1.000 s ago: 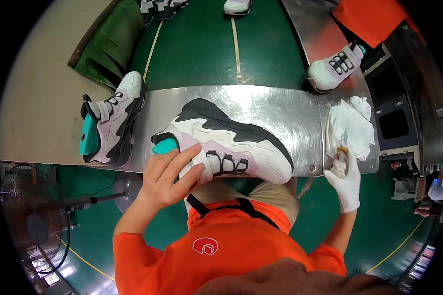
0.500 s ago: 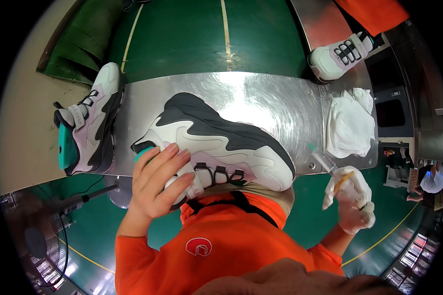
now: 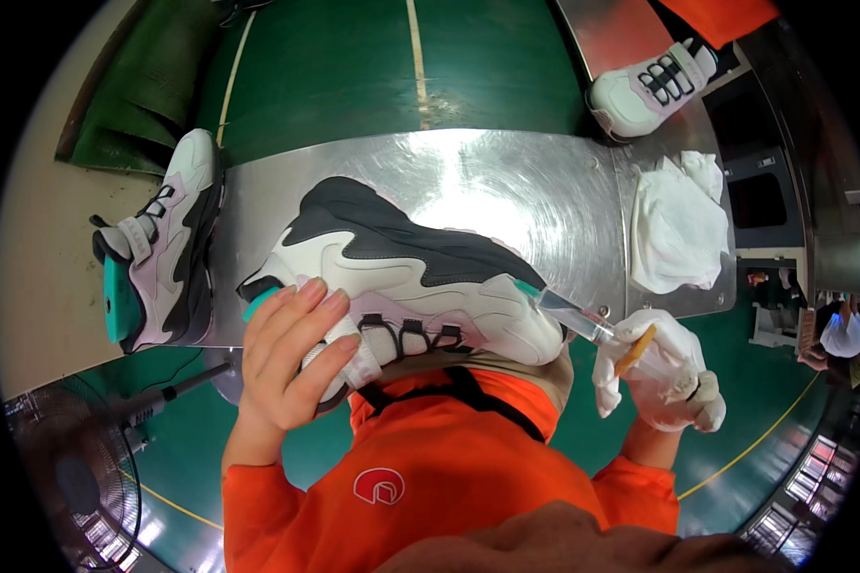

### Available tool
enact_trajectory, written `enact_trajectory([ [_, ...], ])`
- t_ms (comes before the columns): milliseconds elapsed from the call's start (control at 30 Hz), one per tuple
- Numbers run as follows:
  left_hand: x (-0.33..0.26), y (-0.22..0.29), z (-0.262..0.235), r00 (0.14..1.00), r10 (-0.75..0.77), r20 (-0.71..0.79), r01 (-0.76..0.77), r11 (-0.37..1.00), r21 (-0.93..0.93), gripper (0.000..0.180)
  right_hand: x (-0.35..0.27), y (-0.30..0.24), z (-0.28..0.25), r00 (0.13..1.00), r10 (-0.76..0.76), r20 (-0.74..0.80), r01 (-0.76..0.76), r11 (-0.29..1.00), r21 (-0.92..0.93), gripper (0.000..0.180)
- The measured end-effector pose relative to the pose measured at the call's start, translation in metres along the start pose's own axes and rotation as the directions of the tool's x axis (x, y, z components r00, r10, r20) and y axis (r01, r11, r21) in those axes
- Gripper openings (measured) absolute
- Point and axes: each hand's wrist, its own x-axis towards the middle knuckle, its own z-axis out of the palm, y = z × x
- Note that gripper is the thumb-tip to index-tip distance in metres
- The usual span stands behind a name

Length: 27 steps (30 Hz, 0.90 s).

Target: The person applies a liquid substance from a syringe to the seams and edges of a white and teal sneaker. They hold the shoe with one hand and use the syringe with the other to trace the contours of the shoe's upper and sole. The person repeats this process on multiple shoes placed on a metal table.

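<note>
A white, lilac and black sneaker (image 3: 430,272) lies on its side, sole edge away from me and toe to the right. My bare left hand (image 3: 296,353) is closed around its collar and strap, where some teal lining shows. My right hand (image 3: 655,372), in a white glove, grips a slim clear tool (image 3: 578,317) with a teal tip. That tip touches or hovers just at the sneaker's toe, by the sole edge. A small tan strip (image 3: 635,350) shows at the gloved fingers; whether it is held or stuck on, I cannot tell.
Under the sneaker is a metal worktop (image 3: 545,181). A second sneaker (image 3: 177,248) stands left on a beige surface (image 3: 43,277), a third (image 3: 650,91) at the far right. A folded white cloth (image 3: 678,224) lies right. A fan (image 3: 72,468) stands lower left; an orange sleeve (image 3: 721,19) shows far right.
My right hand has moved left and slightly up, bringing the clear tool's teal tip from beside the sneaker to its toe. My left hand keeps its hold. The whole view has shifted slightly.
</note>
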Motion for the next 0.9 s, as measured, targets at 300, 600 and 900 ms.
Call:
enact_trajectory([
  [300, 0.004, 0.01, -0.001, 1.0, 0.005, 0.019, -0.006, 0.999, 0.048, 0.026, -0.009, 0.001, -0.023, 0.995, 0.005, 0.096, -0.019, 0.988, 0.15, 0.11],
  [600, 0.006, 0.033, -0.003, 0.998, -0.003, 0.059, -0.009, 0.981, 0.193, 0.04, -0.019, 0.026, -0.048, 0.979, -0.133, 0.156, 0.085, 0.955, 0.283, 0.111],
  [900, -0.007, 0.063, -0.001, 0.991, -0.068, 0.112, 0.03, 0.949, 0.313, 0.069, -0.036, 0.038, -0.027, 0.985, -0.084, -0.151, 0.122, 0.958, 0.259, 0.109],
])
